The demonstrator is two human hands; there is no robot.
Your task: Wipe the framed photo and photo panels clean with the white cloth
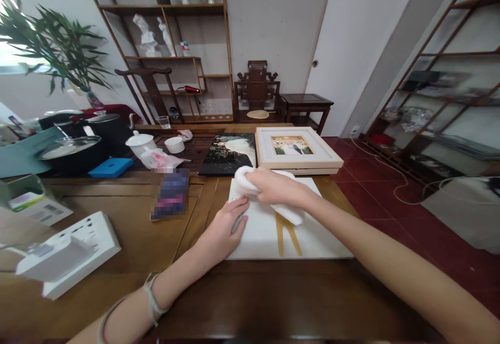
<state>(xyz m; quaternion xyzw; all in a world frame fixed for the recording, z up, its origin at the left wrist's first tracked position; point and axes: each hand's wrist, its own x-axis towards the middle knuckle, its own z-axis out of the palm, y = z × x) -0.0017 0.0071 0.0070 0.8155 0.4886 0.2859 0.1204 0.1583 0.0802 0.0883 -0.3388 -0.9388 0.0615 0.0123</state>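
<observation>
A white board (253,240) with a yellow-gold two-legged shape (288,235) lies flat near the table's front edge. My right hand (271,185) is closed on a bunched white cloth (291,212), which rests on the upper part of the board and covers some of it. At the board's left edge lies my left hand (226,226), its fingers stretched onto the surface and the thumb apart. Just behind the board are a dark picture panel (219,156) and a light wooden frame (328,164) with a small picture in it.
On the left stand a white power strip (105,240), a pixelated dark item (171,195), a blue box (111,168), a lidded pan (70,151), a white lidded bowl (139,143) and a small white cup (174,145). Past the table's right edge is red floor (375,193).
</observation>
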